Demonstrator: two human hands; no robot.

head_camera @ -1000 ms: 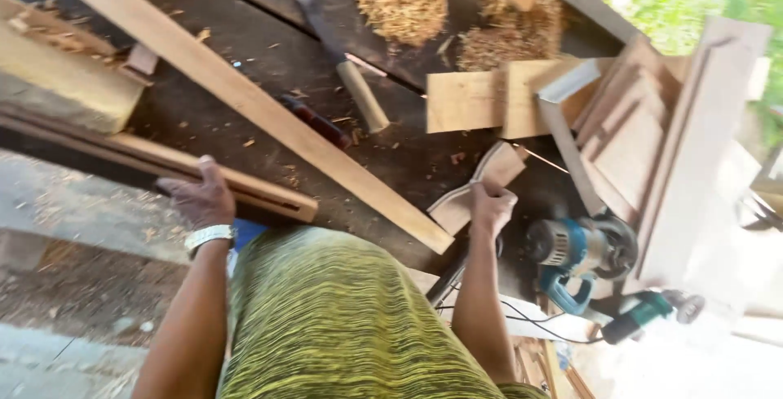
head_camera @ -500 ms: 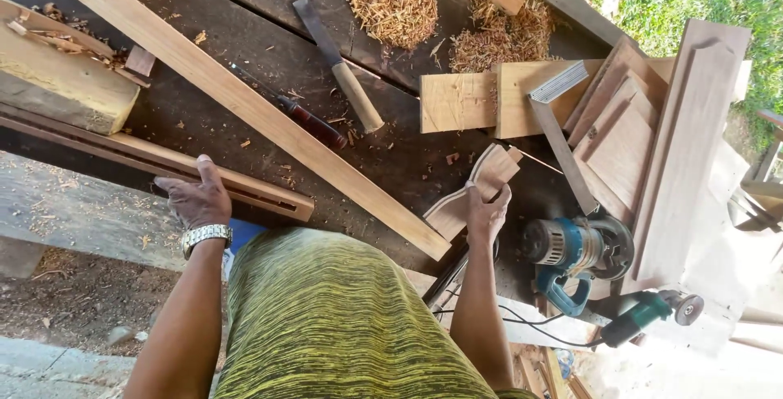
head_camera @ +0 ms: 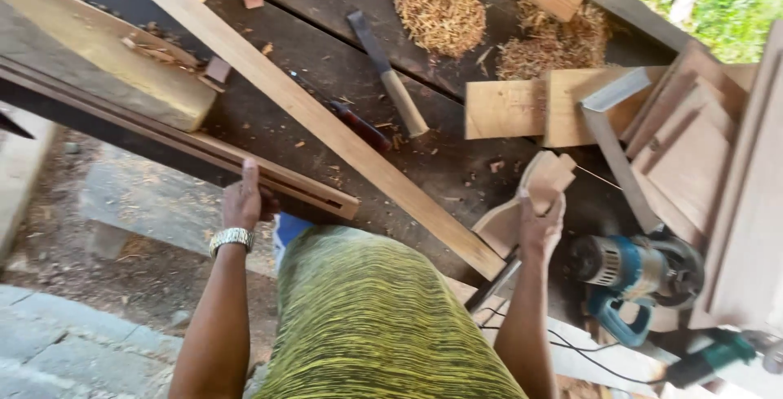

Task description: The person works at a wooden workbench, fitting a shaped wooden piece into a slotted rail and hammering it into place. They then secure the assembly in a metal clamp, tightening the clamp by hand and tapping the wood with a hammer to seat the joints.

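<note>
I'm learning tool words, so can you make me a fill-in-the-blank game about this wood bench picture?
1. The left hand wears a silver ____ on its wrist.
2. The right hand holds a curved piece of ____.
3. The power tool beside the right hand is mostly ____ in colour.
4. The long plank lies ____ the two hands.

Missing words: watch; wood; blue; between

The setting is an open-air carpentry workshop. A dark plank worktop (head_camera: 269,56) carries sawn timber lengths (head_camera: 318,117), offcut boards (head_camera: 506,109), piles of wood shavings (head_camera: 436,3), a wooden-handled chisel (head_camera: 390,77) and a steel try square (head_camera: 616,130). A blue electric power tool (head_camera: 632,272) with a cable lies at the edge, with bare earth and greenery beyond.
</note>
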